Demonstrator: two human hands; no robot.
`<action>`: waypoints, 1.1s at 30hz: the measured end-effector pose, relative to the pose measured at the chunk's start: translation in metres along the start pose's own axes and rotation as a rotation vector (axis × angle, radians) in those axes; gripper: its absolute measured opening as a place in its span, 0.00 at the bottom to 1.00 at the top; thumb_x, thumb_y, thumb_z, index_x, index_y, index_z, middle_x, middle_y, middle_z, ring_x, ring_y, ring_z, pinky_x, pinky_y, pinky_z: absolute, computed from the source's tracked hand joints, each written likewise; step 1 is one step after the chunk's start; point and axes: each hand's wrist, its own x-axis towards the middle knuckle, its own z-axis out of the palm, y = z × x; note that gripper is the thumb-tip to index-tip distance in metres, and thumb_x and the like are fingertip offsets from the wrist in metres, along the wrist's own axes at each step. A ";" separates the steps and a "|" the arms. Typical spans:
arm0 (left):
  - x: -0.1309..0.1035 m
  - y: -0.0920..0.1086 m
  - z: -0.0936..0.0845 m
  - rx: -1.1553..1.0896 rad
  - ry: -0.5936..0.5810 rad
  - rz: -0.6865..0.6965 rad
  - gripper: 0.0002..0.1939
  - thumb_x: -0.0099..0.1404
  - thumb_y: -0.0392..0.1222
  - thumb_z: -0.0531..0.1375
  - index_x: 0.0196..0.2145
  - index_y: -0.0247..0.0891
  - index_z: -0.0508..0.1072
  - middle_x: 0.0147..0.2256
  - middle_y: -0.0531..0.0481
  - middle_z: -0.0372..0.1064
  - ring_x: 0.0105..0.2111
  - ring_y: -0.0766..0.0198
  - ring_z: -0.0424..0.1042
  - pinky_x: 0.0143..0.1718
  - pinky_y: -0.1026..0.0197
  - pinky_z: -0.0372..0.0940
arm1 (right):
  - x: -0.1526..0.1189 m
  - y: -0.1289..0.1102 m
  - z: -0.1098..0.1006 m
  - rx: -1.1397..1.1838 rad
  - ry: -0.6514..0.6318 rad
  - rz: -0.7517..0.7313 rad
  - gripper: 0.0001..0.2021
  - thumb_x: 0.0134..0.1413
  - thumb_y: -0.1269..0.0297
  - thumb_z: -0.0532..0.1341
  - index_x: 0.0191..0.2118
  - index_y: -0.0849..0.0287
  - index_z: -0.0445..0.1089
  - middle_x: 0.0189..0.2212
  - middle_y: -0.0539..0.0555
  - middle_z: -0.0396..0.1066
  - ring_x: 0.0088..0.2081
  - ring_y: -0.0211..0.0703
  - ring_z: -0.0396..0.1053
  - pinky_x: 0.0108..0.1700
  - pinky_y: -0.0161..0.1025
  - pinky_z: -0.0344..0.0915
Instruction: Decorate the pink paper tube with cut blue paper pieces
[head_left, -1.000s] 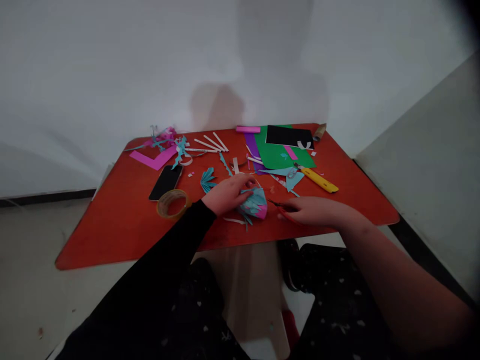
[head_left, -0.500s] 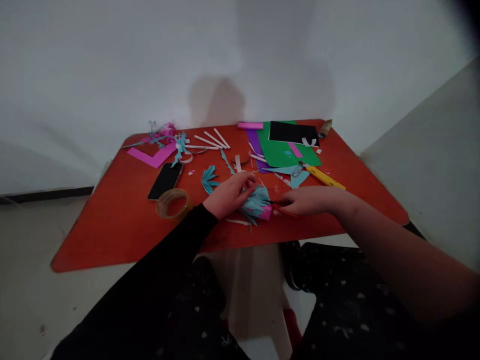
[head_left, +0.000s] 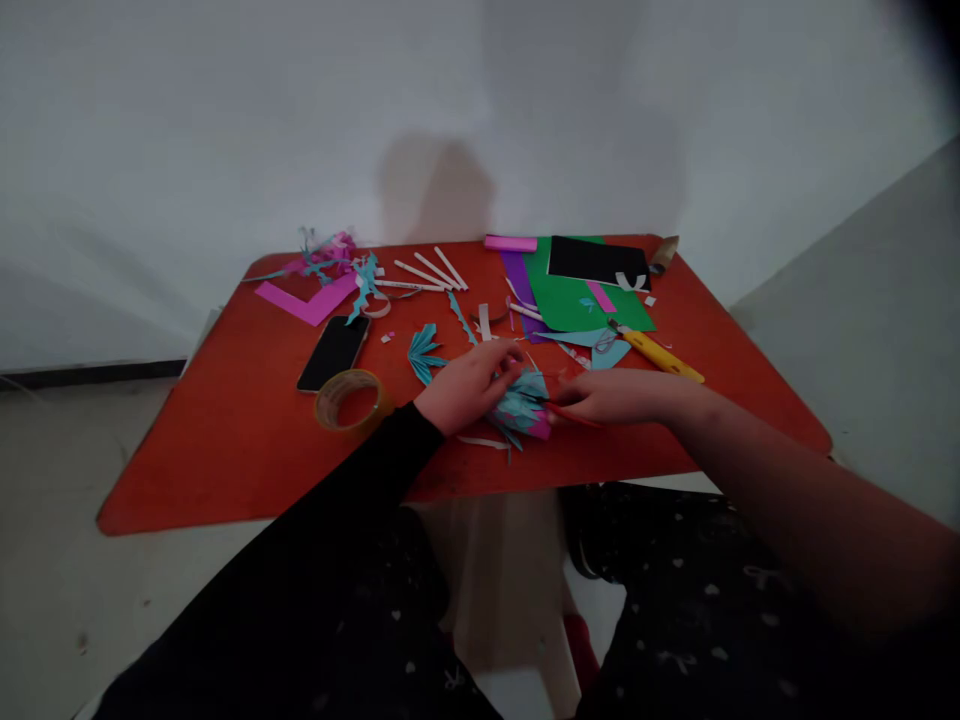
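My left hand (head_left: 474, 385) is closed on a bunch of fringed blue paper (head_left: 523, 402) near the table's front edge. Under the bunch, a bit of pink paper (head_left: 539, 426) shows. From the right, my right hand (head_left: 600, 396) grips red-handled scissors (head_left: 571, 413), whose dark blades reach the blue paper's cut edge; how wide they stand apart I cannot make out. Left of my left hand lies a pleated blue paper piece (head_left: 425, 354). A yellow cutter knife (head_left: 664, 356) rests beyond my right wrist.
On the red table (head_left: 225, 430) lie a roll of tape (head_left: 324, 409), a phone (head_left: 334, 353), several white sticks (head_left: 431, 268), a pink paper strip (head_left: 304, 309), green paper (head_left: 562, 300) and a black rectangular sheet or board (head_left: 598, 262). Tangled paper scraps (head_left: 330, 258) sit at the back left.
The view has shifted slightly, so the table's things appear a little higher and most a little farther right. Both hands keep their hold, with the scissors still at the blue paper.
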 end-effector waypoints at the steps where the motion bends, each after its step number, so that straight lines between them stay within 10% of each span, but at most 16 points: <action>1: 0.000 0.000 0.000 0.000 -0.002 -0.001 0.15 0.76 0.47 0.52 0.53 0.38 0.70 0.50 0.44 0.75 0.47 0.58 0.75 0.54 0.54 0.68 | 0.001 0.001 0.001 0.016 -0.037 -0.019 0.27 0.62 0.36 0.55 0.36 0.55 0.78 0.33 0.54 0.79 0.33 0.46 0.72 0.34 0.39 0.61; 16: 0.000 0.000 0.000 0.019 -0.012 -0.013 0.14 0.75 0.44 0.54 0.54 0.39 0.70 0.48 0.45 0.76 0.46 0.59 0.76 0.52 0.57 0.68 | 0.004 0.011 0.009 0.071 0.001 -0.048 0.23 0.61 0.42 0.57 0.26 0.56 0.69 0.23 0.49 0.65 0.27 0.40 0.59 0.31 0.39 0.50; 27: 0.000 0.004 -0.001 0.002 -0.018 -0.050 0.15 0.75 0.46 0.54 0.55 0.40 0.69 0.47 0.44 0.77 0.44 0.58 0.77 0.50 0.55 0.69 | -0.017 0.006 0.000 0.036 -0.082 0.069 0.28 0.56 0.32 0.59 0.40 0.53 0.78 0.34 0.55 0.79 0.34 0.50 0.73 0.33 0.40 0.58; 33: -0.001 0.002 -0.002 0.006 -0.018 -0.025 0.15 0.73 0.44 0.55 0.55 0.40 0.69 0.48 0.45 0.76 0.45 0.58 0.76 0.51 0.55 0.69 | -0.026 0.015 0.017 0.245 0.231 0.046 0.26 0.55 0.36 0.63 0.42 0.56 0.78 0.31 0.55 0.77 0.35 0.51 0.72 0.36 0.40 0.62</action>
